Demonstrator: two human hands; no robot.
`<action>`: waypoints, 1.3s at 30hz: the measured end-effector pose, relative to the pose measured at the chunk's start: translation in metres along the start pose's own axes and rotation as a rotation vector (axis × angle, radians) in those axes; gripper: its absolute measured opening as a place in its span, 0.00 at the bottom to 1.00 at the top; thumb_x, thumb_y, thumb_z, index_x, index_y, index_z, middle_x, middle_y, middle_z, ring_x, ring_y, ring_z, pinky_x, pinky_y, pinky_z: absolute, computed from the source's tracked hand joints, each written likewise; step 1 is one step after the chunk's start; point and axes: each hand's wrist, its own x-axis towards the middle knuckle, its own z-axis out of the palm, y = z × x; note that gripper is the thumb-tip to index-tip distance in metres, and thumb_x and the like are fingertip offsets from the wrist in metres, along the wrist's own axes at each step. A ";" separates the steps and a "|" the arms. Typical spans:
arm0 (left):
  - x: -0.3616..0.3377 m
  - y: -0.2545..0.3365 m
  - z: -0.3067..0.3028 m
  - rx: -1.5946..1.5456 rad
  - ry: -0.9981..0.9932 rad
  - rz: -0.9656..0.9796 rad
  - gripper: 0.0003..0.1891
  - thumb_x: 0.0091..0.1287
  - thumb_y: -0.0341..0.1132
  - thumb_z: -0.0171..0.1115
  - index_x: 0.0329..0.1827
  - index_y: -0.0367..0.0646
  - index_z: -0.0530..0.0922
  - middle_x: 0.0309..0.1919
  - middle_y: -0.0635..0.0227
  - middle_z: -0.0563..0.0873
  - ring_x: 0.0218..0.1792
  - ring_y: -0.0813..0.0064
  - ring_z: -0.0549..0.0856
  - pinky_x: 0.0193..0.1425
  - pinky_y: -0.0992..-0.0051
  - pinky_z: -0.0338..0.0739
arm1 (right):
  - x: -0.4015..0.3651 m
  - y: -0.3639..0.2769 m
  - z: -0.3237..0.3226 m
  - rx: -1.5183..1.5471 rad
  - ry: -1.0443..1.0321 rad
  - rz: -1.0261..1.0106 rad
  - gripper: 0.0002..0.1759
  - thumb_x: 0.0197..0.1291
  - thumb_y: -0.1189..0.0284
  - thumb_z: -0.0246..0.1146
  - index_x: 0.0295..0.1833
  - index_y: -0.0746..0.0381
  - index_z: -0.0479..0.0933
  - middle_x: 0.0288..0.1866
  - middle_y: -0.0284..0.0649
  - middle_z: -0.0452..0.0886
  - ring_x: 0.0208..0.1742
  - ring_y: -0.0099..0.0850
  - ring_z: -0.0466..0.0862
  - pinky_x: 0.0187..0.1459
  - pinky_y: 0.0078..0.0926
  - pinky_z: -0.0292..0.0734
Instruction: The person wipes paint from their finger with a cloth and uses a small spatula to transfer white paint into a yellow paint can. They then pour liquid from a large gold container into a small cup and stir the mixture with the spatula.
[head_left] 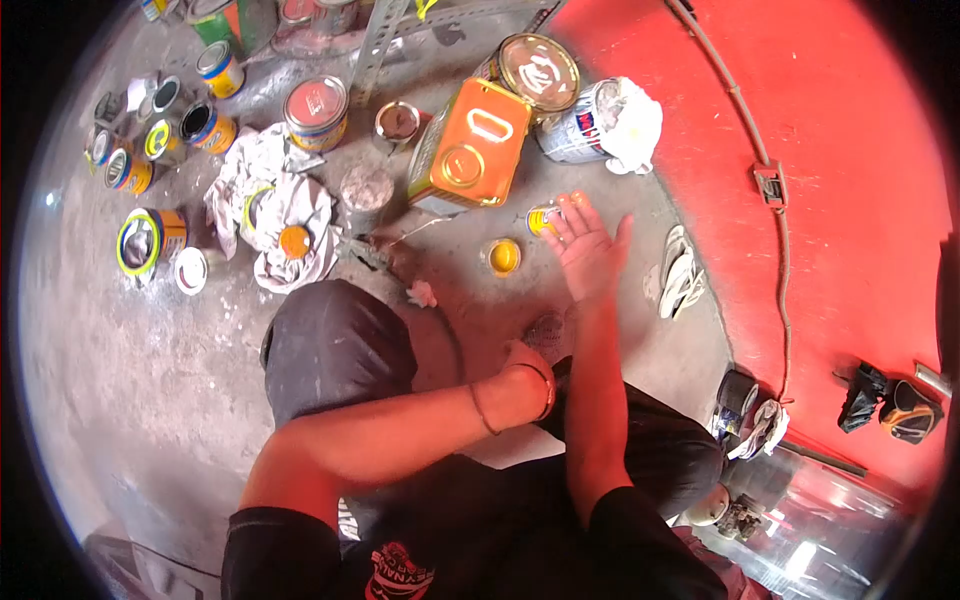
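Note:
My right hand (590, 252) is raised over the floor, palm toward me and fingers spread, with yellow-orange paint on the fingertips. It holds nothing. Its edge overlaps a small yellow-labelled tin (540, 218). Close by on the left is a small round container (502, 257) of yellow paint. My left hand (522, 378), with a band on its wrist, is bent low between my knees. Its fingers are mostly hidden, beside a dark rounded thing (548, 335) on the floor.
A large orange-topped can (475, 145) stands ahead, with a round tin (540, 72) and a white bucket (572, 135) behind it. Crumpled rags (285, 205) and several paint tins lie left. Sandals (681, 278) sit right, near a red surface (830, 250) with a strap (782, 260).

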 end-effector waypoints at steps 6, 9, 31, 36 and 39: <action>-0.010 0.005 -0.001 -0.025 0.041 -0.105 0.17 0.74 0.41 0.72 0.64 0.54 0.94 0.64 0.66 0.94 0.65 0.57 0.91 0.64 0.39 0.79 | 0.110 -0.118 0.001 -1.534 0.444 -0.670 0.43 0.84 0.40 0.55 0.86 0.63 0.71 0.78 0.57 0.82 0.76 0.52 0.81 0.79 0.51 0.72; -0.004 0.007 0.027 0.006 0.168 -0.152 0.15 0.74 0.41 0.72 0.59 0.54 0.95 0.60 0.66 0.96 0.62 0.58 0.92 0.64 0.41 0.78 | 0.203 -0.148 -0.074 -2.133 0.684 -0.920 0.41 0.77 0.40 0.64 0.87 0.49 0.74 0.72 0.61 0.86 0.72 0.56 0.86 0.73 0.54 0.79; -0.018 -0.044 -0.103 -0.688 1.659 0.197 0.27 0.80 0.42 0.67 0.75 0.36 0.72 0.57 0.44 0.87 0.59 0.46 0.91 0.63 0.53 0.85 | -0.124 -0.122 0.146 -0.541 -0.010 0.088 0.36 0.91 0.45 0.47 0.83 0.63 0.75 0.72 0.46 0.86 0.80 0.35 0.79 0.81 0.40 0.70; -0.014 -0.017 -0.098 -0.428 1.348 0.200 0.24 0.79 0.49 0.63 0.67 0.40 0.78 0.41 0.52 0.91 0.38 0.44 0.92 0.41 0.48 0.86 | -0.204 -0.148 0.075 -0.914 -0.037 0.260 0.40 0.86 0.41 0.56 0.81 0.65 0.76 0.75 0.44 0.83 0.77 0.38 0.81 0.81 0.50 0.71; -0.006 -0.008 -0.111 -0.375 1.418 0.219 0.24 0.76 0.49 0.66 0.68 0.44 0.80 0.31 0.59 0.90 0.30 0.49 0.91 0.29 0.49 0.82 | -0.222 -0.131 0.087 -1.009 0.116 0.084 0.41 0.84 0.44 0.61 0.85 0.65 0.72 0.78 0.44 0.82 0.79 0.39 0.81 0.81 0.51 0.71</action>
